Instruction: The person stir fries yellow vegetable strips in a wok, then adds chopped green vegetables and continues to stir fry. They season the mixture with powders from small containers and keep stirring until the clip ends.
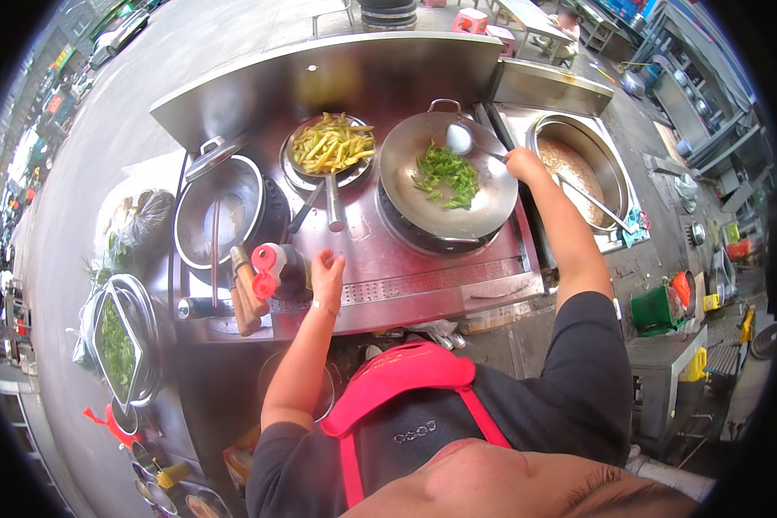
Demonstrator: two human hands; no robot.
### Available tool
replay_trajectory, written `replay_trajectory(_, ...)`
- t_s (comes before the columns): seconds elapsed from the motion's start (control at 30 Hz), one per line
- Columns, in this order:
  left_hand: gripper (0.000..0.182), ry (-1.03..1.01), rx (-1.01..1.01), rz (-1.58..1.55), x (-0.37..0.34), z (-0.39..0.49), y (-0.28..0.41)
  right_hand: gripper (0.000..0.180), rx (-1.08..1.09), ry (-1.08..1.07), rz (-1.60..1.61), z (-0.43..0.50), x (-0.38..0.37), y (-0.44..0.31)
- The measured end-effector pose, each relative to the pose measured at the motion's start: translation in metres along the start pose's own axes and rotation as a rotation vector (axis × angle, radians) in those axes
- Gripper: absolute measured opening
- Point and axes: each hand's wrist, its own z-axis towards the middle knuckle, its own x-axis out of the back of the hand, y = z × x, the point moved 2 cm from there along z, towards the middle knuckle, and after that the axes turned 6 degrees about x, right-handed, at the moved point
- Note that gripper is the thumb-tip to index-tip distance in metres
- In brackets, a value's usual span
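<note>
My right hand [523,164] grips the handle of a metal ladle [460,138], whose round bowl is over the far side of a large steel wok [405,191]. Chopped green peppers [452,178] lie in the middle of the wok. My left hand [328,280] hovers above the front of the steel stove, its fingers curled; whether something small is between them is unclear. Beside it stand a dark bottle [295,275] and a bottle with a flipped red cap [267,262]. Behind it, a strainer with a steel handle [334,204] holds potato strips [332,146].
Right of the wok stands a deep pot of brownish liquid [573,165], a ladle handle [596,201] across it. At left are a steel basin [184,220], wooden-handled tools [248,294], a can [197,308] and a tray of greens [118,343]. A steel splashguard [388,71] rises behind.
</note>
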Motion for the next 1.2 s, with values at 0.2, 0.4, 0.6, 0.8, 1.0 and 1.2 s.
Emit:
replay_trajectory(0.2, 0.047, -0.188, 0.382, -0.222, -0.037, 0.110, 0.035, 0.026, 0.294, 0.024, -0.266, -0.095, 0.015, -0.053)
replay_trajectory(0.4, 0.032, -0.492, 0.862, -0.843, -0.058, 0.149, 0.024, 0.044, 0.116, 0.149, 0.303, -0.216, -0.008, 0.019)
replay_trajectory(0.6, 0.013, -0.815, 0.885, -1.320, -0.087, 0.159, 0.003, 0.026, -0.321, -0.082, 1.450, -0.295, -0.089, 0.017)
replay_trajectory(0.8, 0.020, -0.858, 0.905, -1.395, -0.078, 0.120, 0.027, 0.027, -0.308, -0.183, 1.678, -0.311, -0.096, 0.004)
replay_trajectory(1.0, 0.016, -1.014, 0.836, -1.434, -0.053, 0.065, 0.057, 0.032, -0.347, -0.110, 1.609, -0.306, -0.101, -0.003)
replay_trajectory(1.2, 0.014, -0.913, 0.799, -1.297, -0.035, 0.037, 0.082, 0.031, -0.342, -0.083, 1.611, -0.293, -0.095, -0.006)
